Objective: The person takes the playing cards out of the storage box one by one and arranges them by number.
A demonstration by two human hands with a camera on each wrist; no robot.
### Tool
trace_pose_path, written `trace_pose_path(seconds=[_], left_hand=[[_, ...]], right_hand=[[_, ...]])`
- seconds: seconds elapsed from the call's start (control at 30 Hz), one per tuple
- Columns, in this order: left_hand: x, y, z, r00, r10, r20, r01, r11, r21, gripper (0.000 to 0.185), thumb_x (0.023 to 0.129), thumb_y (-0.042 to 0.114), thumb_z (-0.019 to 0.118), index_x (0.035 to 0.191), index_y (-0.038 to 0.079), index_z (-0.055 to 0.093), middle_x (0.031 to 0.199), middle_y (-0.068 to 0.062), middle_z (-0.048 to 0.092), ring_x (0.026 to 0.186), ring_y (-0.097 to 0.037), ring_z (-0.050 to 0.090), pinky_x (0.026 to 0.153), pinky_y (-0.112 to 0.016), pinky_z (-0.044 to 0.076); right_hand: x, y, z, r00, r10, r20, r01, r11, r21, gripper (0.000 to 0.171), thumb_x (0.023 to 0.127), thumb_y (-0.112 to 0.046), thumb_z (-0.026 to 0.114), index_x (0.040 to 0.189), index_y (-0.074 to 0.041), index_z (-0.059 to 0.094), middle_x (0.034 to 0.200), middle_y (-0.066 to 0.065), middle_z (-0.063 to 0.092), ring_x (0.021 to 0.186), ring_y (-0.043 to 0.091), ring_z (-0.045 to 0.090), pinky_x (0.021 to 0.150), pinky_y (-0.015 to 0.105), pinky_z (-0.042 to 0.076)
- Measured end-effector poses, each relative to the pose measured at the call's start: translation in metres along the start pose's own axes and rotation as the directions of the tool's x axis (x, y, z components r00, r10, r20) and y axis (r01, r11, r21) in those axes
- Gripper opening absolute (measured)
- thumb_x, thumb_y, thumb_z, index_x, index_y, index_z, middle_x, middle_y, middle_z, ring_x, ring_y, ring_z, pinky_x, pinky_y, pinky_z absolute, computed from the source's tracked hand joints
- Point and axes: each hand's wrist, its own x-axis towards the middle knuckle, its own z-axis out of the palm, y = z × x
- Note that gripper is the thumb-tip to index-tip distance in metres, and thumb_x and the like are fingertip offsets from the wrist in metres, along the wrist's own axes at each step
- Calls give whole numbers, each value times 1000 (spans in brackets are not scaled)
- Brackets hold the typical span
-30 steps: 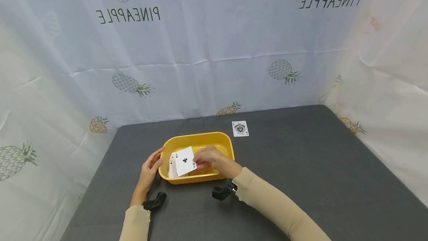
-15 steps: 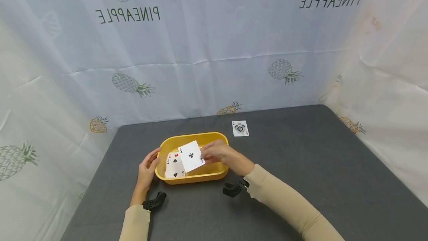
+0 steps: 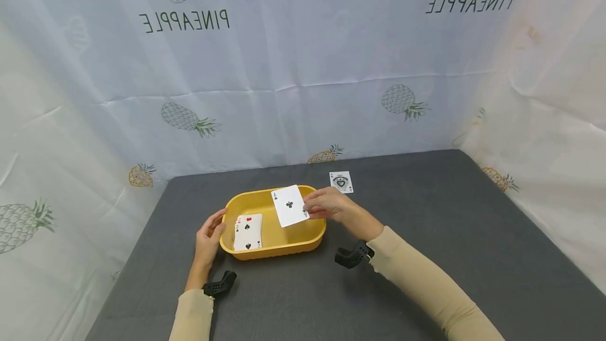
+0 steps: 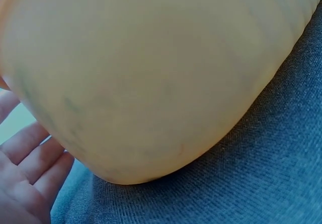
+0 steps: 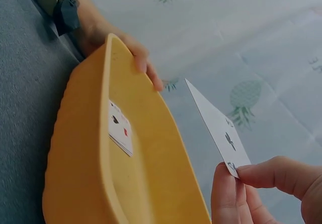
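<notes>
A yellow plastic tub (image 3: 279,246) sits on the grey table (image 3: 426,236). My left hand (image 3: 210,236) rests against the tub's left wall with its thumb on the rim; in the left wrist view the fingers (image 4: 30,173) lie against the tub's side (image 4: 151,83). My right hand (image 3: 326,205) pinches an ace of clubs (image 3: 290,206) by its corner, held face up above the tub's far right part. The right wrist view shows that card (image 5: 219,126) in the air beside the tub (image 5: 100,173). A small stack of cards (image 3: 248,231) lies inside the tub at the left.
Another ace card (image 3: 341,181) lies face up on the table behind the tub, near the back curtain (image 3: 303,67). Pineapple-print curtains enclose the table on the left, back and right. Black wrist mounts (image 3: 352,255) sit on both forearms.
My right hand lifted the ace of clubs out of the tub, up and to the right. The stack in the tub is now uncovered. The left hand stayed on the tub.
</notes>
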Motion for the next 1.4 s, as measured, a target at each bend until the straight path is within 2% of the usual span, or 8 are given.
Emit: trace_pose_path(seconds=[0.13, 0.23, 0.53, 0.8, 0.97, 1.1, 1.3, 1.4], left_hand=[[0, 0, -1, 1000, -4, 12, 4, 1000, 0, 39, 99, 11, 51, 135, -4, 50, 110, 35, 54, 107, 19, 52, 86, -1, 44], [0, 0, -1, 1000, -8, 17, 8, 1000, 0, 40, 99, 12, 51, 135, -4, 49, 111, 35, 54, 107, 19, 52, 86, -1, 44], [0, -3, -1, 1000, -18, 11, 18, 1000, -1, 40, 98, 15, 53, 135, -3, 50, 112, 34, 55, 106, 20, 53, 86, -1, 44], [0, -6, -3, 999, 54, 5, -54, 997, -62, 39, 96, 5, 54, 132, -8, 51, 113, 30, 60, 108, 16, 56, 85, -3, 46], [0, -5, -1, 999, 54, 2, -54, 996, -64, 38, 96, 6, 55, 131, -9, 51, 113, 30, 60, 108, 16, 56, 85, -3, 46], [0, -3, -1, 999, 32, 5, -32, 998, -47, 39, 97, 8, 54, 133, -8, 51, 112, 32, 58, 107, 17, 55, 85, -2, 45], [1, -1, -2, 1000, 10, 18, -9, 1000, -25, 40, 97, 8, 53, 135, -6, 50, 110, 34, 57, 105, 18, 54, 85, -1, 44], [1, 0, -2, 1000, -4, 17, 5, 1000, -18, 40, 97, 9, 53, 135, -5, 50, 109, 35, 56, 105, 19, 53, 85, -1, 44]], right_hand=[[-21, -2, -11, 991, -124, 42, 125, 992, -32, 34, 93, -16, 60, 125, -4, 59, 124, 6, 55, 107, 19, 62, 99, 35, 52], [-36, 0, -22, 963, -249, 106, 254, 967, -36, 33, 98, -18, 53, 128, -5, 55, 138, 8, 44, 123, 25, 55, 107, 39, 46], [-6, 7, -48, 998, -27, -62, 26, 999, -17, 39, 87, -22, 69, 123, -9, 63, 131, 8, 59, 113, 19, 62, 112, 47, 40], [-11, 21, -75, 987, -161, -25, 161, 987, -25, 38, 95, -23, 59, 131, -9, 57, 143, 6, 46, 125, 23, 54, 113, 47, 39], [-2, 21, -84, 991, -21, -135, 27, 999, 39, 47, 92, -22, 64, 136, -8, 54, 145, 9, 46, 122, 21, 55, 116, 47, 35], [12, 20, -94, 960, 131, -249, -104, 987, 120, 54, 90, -18, 67, 140, -5, 49, 126, 5, 58, 104, 13, 59, 112, 39, 41], [24, 23, -115, 932, 186, -312, -103, 959, 262, 59, 87, -5, 67, 141, 3, 45, 75, -9, 65, 71, 4, 63, 78, 22, 56], [24, 28, -125, 924, 184, -336, -98, 961, 258, 58, 89, -7, 65, 142, 3, 44, 74, -11, 63, 71, 3, 62, 86, 24, 54]])
